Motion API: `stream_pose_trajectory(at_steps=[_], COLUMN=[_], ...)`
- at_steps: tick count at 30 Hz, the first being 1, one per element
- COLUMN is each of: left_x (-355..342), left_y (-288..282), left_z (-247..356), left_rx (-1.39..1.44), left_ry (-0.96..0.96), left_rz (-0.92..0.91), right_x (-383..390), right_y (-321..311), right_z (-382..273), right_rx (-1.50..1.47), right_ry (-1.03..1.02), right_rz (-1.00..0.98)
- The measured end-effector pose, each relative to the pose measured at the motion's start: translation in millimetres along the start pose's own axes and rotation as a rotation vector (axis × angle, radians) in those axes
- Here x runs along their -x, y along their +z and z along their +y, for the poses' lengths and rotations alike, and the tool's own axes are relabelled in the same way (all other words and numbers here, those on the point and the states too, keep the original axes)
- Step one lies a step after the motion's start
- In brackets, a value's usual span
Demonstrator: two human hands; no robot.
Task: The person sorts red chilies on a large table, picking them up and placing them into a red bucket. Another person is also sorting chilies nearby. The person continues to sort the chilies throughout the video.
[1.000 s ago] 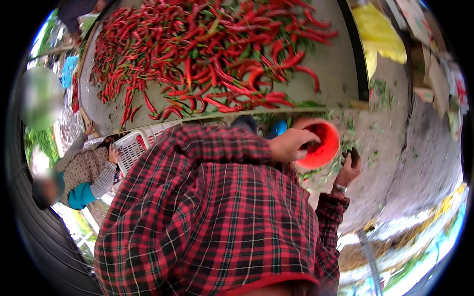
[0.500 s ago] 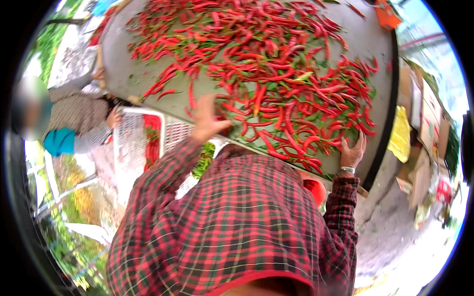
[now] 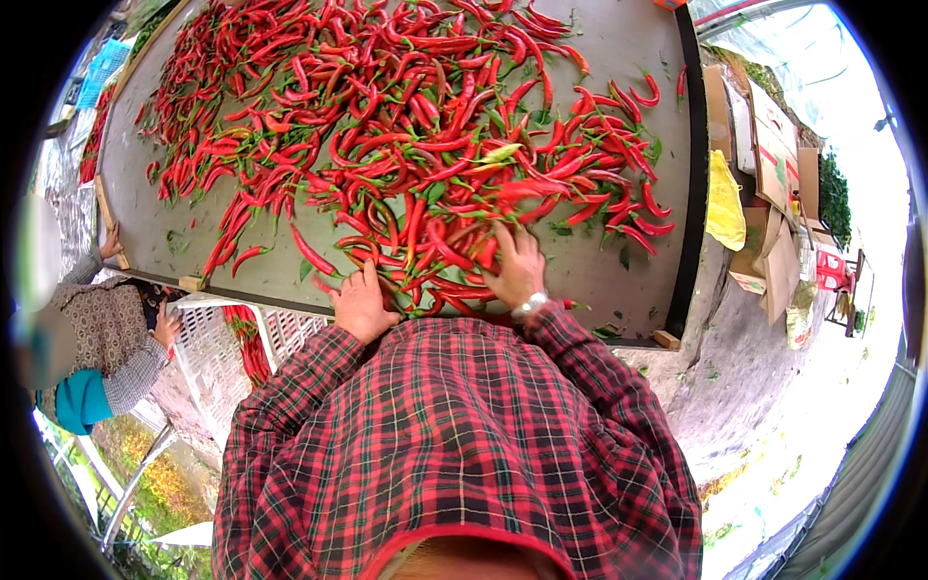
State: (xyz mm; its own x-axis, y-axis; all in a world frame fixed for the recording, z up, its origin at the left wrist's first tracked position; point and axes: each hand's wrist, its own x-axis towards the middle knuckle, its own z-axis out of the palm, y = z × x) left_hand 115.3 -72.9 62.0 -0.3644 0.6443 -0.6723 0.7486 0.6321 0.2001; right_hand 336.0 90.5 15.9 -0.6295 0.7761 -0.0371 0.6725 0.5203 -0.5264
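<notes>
Red chili peppers point(image 3: 425, 116) with green stems lie in a wide, loose heap over a grey table point(image 3: 619, 290). At the table's near edge, my left hand point(image 3: 361, 304) rests with its fingers spread against several chilies. To its right, my right hand point(image 3: 519, 268) is also open, its fingertips pressing on the near side of the heap. Between the two hands lies a small cluster of chilies point(image 3: 445, 290), partly covered by the fingers. One paler, yellowish-green chili point(image 3: 496, 155) stands out in the heap beyond my right hand.
A dark rim point(image 3: 691, 193) runs along the table's right side. At the left, another person point(image 3: 106, 333) has one hand at the table's corner and the other by a white plastic crate point(image 3: 198, 353) holding chilies. Right of the table are a yellow bag point(image 3: 725, 208) and cardboard boxes point(image 3: 773, 145).
My right hand has moved left from the table's right part, and chilies there have been drawn inward. My left hand, raised and blurred before, is now down among the chilies. The view has shifted.
</notes>
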Motion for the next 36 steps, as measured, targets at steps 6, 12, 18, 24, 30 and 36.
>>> stream_pose_trajectory(at_steps=[6, 12, 18, 24, 30, 36], left_x=[-86.7, -160.5, -156.4, -231.1, -251.3, -213.0], left_y=[-7.3, -54.3, -143.0, -170.8, -192.1, -172.8], left_z=[44.9, 57.6, 12.1, -40.8, 54.2, 55.2], left_rx=[0.295, 0.633, 0.422, 0.591, 0.807, 0.646], left_ry=[0.176, 0.152, 0.232, -0.054, 0.277, 0.465], left_rz=[0.492, 0.782, 1.064, 0.608, 0.33, 0.478], right_x=[-133.1, -188.9, -165.7, -197.8, -258.4, -272.1], right_y=[5.4, -75.4, -136.2, -93.8, -57.5, -54.3], right_z=[8.3, 30.7, 161.8, 180.1, 53.1, -7.5], right_rx=[-0.21, -0.305, 0.086, -0.068, -0.673, -0.461], right_ry=[-0.216, -0.294, -0.022, 0.336, 0.097, -0.204], right_rz=[0.104, 0.19, 0.291, 0.26, -0.012, 0.011])
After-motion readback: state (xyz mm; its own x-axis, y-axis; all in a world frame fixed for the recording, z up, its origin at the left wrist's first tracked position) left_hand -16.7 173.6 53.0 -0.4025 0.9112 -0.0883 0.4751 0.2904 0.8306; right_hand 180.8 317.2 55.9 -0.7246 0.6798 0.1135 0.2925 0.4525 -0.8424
